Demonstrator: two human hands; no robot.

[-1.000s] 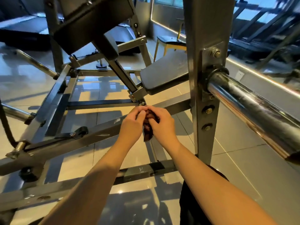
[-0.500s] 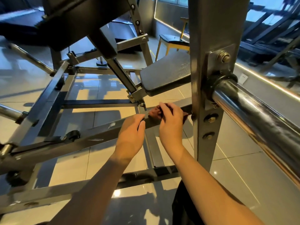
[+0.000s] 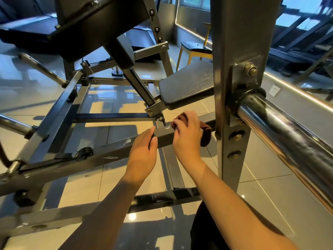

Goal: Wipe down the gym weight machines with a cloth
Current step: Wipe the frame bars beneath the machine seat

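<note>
Cloth (image 3: pixel 205 137): dark reddish-brown, bunched under the right hand and draped over the slanted frame bar, with one fold hanging down the bar's near face just beside the upright post.
Right hand (image 3: pixel 187 130): fingers curled over the cloth, clamping it onto the bar's top face.
Left hand (image 3: pixel 144 150): fingers nearly straight, laid against the same bar just left of the right hand and holding nothing. It looks like a steadying hand.
Slanted frame bar (image 3: pixel 111 154): grey square tube running down to the left, with pale smears on it left of both hands.
Step in hand: probably wiping this bar, starting at its post end.
Doing it well: keep the cloth wrapped over the top and near faces so one stroke covers both. Press evenly and draw it along the tube toward the smears. Slide the left hand ahead so it does not print on wiped metal.
Upright post (image 3: pixel 232 168): bolt heads near the joint could snag the hanging fold, so work the corner slowly.
Seat pad (image 3: pixel 187 85): black and textured, beyond the bar, with neither hand on it.
Chair (image 3: pixel 195 48): well apart, on the glossy tiled floor (image 3: pixel 100 179).
</note>
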